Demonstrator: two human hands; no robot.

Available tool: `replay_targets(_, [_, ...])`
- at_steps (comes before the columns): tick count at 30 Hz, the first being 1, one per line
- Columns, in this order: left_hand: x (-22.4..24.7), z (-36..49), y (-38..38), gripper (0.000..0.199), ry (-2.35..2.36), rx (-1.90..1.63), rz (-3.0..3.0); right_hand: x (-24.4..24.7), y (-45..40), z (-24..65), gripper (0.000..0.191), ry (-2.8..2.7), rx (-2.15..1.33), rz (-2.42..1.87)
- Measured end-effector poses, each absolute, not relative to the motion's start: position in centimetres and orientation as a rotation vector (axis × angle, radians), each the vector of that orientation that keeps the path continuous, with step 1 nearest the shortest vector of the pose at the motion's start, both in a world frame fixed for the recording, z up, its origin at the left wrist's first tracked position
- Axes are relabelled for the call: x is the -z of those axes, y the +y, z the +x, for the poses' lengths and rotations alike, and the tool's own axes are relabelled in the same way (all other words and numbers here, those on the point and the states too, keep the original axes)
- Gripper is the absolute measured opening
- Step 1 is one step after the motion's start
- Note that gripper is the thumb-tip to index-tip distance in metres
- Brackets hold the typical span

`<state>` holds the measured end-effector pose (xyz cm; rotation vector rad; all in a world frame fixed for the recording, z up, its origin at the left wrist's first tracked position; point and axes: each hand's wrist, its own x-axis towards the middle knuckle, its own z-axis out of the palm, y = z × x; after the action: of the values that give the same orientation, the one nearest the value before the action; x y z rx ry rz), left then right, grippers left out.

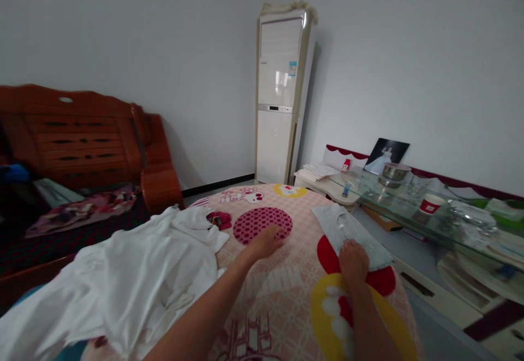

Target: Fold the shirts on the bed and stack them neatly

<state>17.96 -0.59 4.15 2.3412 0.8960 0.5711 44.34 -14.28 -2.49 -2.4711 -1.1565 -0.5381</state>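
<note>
My right hand (354, 260) is at the near edge of a flat folded pale grey garment (368, 238), its fingers curled on the cloth. The garment, with what looks like a neckline at its far end, lies at the right side of the round table. My left hand (266, 241) is over the middle of the patterned tablecloth (282, 290), beside a dark pink dotted circle, fingers loosely extended and holding nothing. Left of that arm, a rumpled heap of white clothing (151, 268) spreads over the table's edge. A small dark red cloth piece (220, 220) shows at its far end.
A wooden bench (82, 137) with cloth on its seat stands at the left. Ahead is a tall white air conditioner (276, 99). Close on the right, a glass-topped cabinet (393, 194) carries a paper cup (431, 204), a metal bowl (396, 172), a photo (386, 155) and papers (316, 171).
</note>
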Motion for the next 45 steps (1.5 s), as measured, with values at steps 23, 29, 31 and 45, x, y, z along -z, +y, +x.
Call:
replay_targets(23, [1.1, 5.7, -4.4, 0.017, 1.462, -0.743, 2.458, 6.0, -11.9, 31.7, 0.041, -1.877, 0.266, -1.837])
replay_targets(29, [1.1, 5.8, -4.2, 0.018, 1.484, -0.729, 2.444, 6.6, -11.6, 31.9, 0.04, -1.833, 0.245, -1.817])
replay_targets(31, [1.1, 5.8, -4.2, 0.017, 1.497, -0.735, 2.434, 6.4, -11.6, 31.7, 0.04, -1.826, 0.256, -1.818])
replay_targets(45, [0.6, 5.9, -4.3, 0.02, 1.511, -0.651, 2.403, 5.0, -12.2, 31.0, 0.041, -1.846, 0.248, -1.889])
